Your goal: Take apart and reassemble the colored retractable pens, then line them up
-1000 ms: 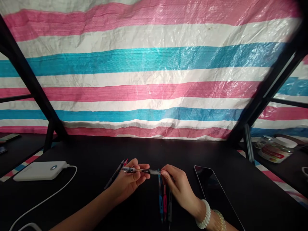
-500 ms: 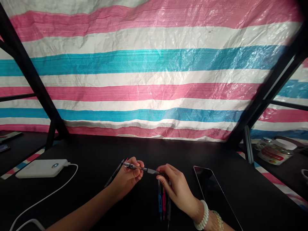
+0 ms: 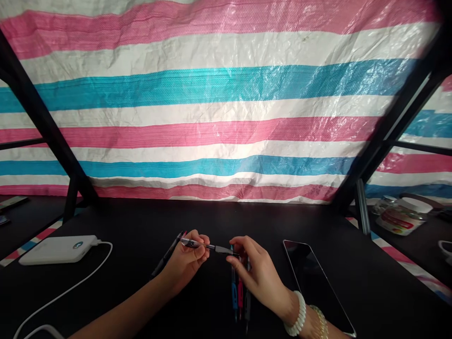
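Observation:
My left hand [image 3: 189,256] grips the clear barrel of a pen [image 3: 221,250] with a grey rubber grip, held level above the black desk. My right hand [image 3: 259,270] is around the pen's tip end, its thumb and fingers apart with a gap about the tip. Below the right hand lie a blue pen [image 3: 234,296], a pink pen [image 3: 240,294] and a dark grey pen [image 3: 247,306], their far ends partly hidden by the fingers. Beside my left wrist lies a dark pen [image 3: 164,261], partly covered by the hand, with something pink near its far end.
A smartphone [image 3: 314,278] lies right of my right hand. At left, a white power bank [image 3: 52,249] has a white cable [image 3: 102,268] running to the front edge. Black frame legs stand at both sides before a striped tarp [image 3: 226,132]. A jar [image 3: 402,219] stands far right.
My right thumb and fingers have spread apart at the pen's tip end. The left hand keeps its hold on the pen. The camera view has shifted slightly.

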The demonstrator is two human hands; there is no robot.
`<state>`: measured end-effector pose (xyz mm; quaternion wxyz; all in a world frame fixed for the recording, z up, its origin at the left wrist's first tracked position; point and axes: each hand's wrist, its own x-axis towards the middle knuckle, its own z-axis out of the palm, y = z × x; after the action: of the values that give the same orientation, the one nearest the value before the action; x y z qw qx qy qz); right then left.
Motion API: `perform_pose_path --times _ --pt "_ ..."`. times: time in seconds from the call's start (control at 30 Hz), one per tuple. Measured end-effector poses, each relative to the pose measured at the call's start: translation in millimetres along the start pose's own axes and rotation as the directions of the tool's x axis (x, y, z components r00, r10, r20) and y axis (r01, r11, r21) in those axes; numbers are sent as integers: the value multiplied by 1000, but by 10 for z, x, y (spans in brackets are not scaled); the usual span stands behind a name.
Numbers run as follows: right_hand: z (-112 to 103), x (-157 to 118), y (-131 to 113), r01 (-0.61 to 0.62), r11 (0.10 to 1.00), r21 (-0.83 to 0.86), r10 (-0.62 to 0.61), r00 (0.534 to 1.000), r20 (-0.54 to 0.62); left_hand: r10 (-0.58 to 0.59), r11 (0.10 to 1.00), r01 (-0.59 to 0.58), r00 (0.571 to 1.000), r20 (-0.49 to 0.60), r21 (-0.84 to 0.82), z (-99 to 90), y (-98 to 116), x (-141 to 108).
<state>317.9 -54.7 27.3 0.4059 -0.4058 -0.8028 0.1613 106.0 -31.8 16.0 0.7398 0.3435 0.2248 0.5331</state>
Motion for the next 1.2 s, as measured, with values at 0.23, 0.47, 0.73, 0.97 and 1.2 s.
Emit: perform_pose_path --times 0.23,0.47,0.73,0.97,1.2 --pt "-14 -15 -10 200 964 -173 -202 979 8 11 1000 -11 1000 26 6 20 11 -20" --pt "17 -10 -13 9 999 -32 -4 987 159 44 999 -44 999 24 29 13 10 -12" --pt "116 -46 10 -460 676 576 256 879 401 120 989 -125 991 60 85 70 30 -11" --pt "170 -27 -67 -538 497 680 204 835 512 184 963 -190 982 49 193 36 32 -23" --pt "166 -80 -34 -73 996 -42 77 992 103 223 940 -199 973 -57 277 66 -18 -58"
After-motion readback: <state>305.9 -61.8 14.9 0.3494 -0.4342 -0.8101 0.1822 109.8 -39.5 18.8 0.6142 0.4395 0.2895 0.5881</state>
